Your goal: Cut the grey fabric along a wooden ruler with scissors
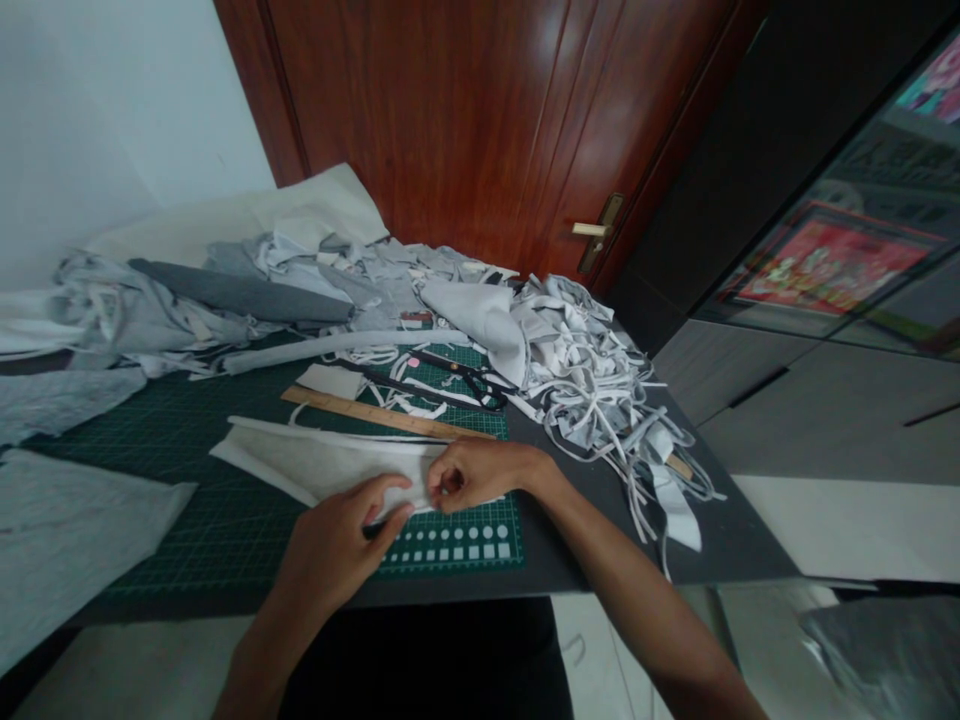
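A pale, folded piece of fabric (pixel 300 462) lies on the green cutting mat (pixel 232 540) near the table's front edge. At its lower edge, my left hand (pixel 334 535) holds the cloth, with the thumb and index finger curved toward each other. My right hand (pixel 480 472) is closed at the fabric's right end, its fingertips pinched together on the cloth. The curled fingers hide exactly what is between them. Just behind the fabric, a wooden ruler (pixel 375 412) lies slantwise. Black scissors (pixel 472 378) rest beyond it among thin cloth strips.
Grey fabric (pixel 172 300) is heaped along the back left. A tangled pile of pale strips (pixel 592 370) covers the table's right side. Another grey cloth piece (pixel 82 540) lies at the left. Behind the table stand a wooden door (pixel 450 120) and a dark cabinet (pixel 750 390).
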`<act>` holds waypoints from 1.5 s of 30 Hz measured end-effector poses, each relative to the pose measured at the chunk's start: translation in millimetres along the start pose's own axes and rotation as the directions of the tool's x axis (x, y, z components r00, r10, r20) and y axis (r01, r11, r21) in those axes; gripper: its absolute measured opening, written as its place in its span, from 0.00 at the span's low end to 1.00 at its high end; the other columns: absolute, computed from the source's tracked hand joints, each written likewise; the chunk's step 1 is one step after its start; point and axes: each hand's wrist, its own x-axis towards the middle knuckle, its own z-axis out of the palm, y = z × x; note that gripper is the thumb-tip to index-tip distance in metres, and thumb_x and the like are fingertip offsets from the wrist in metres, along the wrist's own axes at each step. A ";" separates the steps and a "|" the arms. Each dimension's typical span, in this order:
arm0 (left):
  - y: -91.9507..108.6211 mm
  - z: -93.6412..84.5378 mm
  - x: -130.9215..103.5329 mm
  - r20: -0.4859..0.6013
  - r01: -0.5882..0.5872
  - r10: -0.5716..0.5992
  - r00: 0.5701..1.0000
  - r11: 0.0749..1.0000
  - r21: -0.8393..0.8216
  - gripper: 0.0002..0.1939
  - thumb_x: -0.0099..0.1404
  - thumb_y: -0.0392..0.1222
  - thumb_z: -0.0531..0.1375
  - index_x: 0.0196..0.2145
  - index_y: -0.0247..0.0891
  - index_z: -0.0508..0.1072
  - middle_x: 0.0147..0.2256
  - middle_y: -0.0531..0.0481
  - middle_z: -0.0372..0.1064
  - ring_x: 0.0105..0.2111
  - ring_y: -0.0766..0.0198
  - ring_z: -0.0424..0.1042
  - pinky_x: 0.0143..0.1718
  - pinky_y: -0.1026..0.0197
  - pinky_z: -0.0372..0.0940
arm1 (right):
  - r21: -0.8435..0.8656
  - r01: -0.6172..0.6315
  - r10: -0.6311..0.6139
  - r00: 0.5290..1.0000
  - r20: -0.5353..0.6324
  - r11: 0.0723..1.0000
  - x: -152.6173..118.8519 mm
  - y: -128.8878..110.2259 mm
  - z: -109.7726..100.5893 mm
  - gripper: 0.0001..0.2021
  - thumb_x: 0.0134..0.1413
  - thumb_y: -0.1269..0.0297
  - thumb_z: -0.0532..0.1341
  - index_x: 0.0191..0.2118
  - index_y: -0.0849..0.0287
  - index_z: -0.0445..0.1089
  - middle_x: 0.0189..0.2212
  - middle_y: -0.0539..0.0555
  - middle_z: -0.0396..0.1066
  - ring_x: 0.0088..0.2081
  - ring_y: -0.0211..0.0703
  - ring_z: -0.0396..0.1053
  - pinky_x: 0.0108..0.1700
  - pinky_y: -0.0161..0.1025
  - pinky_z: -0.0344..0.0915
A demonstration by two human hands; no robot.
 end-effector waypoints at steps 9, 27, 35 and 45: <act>1.5 -1.7 -1.3 -0.003 -0.012 0.012 1.000 1.000 -0.005 0.24 0.70 0.61 0.51 0.48 0.47 0.80 0.27 0.54 0.70 0.28 0.59 0.71 0.33 0.60 0.57 | 0.029 0.083 -0.083 0.996 -0.023 0.996 0.5 6.2 -1.3 0.14 0.63 0.71 0.67 0.53 0.64 0.78 0.26 0.44 0.67 0.27 0.32 0.63 0.31 0.29 0.58; -0.8 -0.4 -1.7 -0.017 -0.025 0.025 1.000 1.000 -0.016 0.22 0.71 0.60 0.53 0.48 0.48 0.81 0.27 0.55 0.71 0.28 0.61 0.72 0.32 0.61 0.57 | -0.112 0.033 -0.040 0.997 -0.062 0.993 1.0 -0.8 1.8 0.06 0.58 0.75 0.66 0.40 0.60 0.78 0.26 0.45 0.71 0.29 0.34 0.68 0.32 0.30 0.59; -2.6 1.6 -1.7 -0.010 -0.024 0.024 1.000 1.000 0.008 0.23 0.72 0.61 0.53 0.49 0.48 0.80 0.27 0.55 0.69 0.27 0.61 0.70 0.31 0.61 0.56 | -0.056 0.049 -0.054 0.995 -0.082 0.997 2.3 3.9 -0.2 0.05 0.59 0.77 0.62 0.37 0.62 0.73 0.29 0.46 0.70 0.29 0.33 0.67 0.35 0.30 0.60; -1.1 -1.3 -2.6 -0.009 -0.031 0.031 0.999 0.999 -0.022 0.23 0.71 0.60 0.53 0.49 0.48 0.81 0.31 0.53 0.76 0.32 0.59 0.75 0.35 0.61 0.61 | -0.055 0.072 -0.077 0.991 -0.105 0.996 3.0 6.7 -2.2 0.05 0.64 0.76 0.60 0.38 0.60 0.69 0.32 0.48 0.70 0.32 0.36 0.66 0.37 0.32 0.60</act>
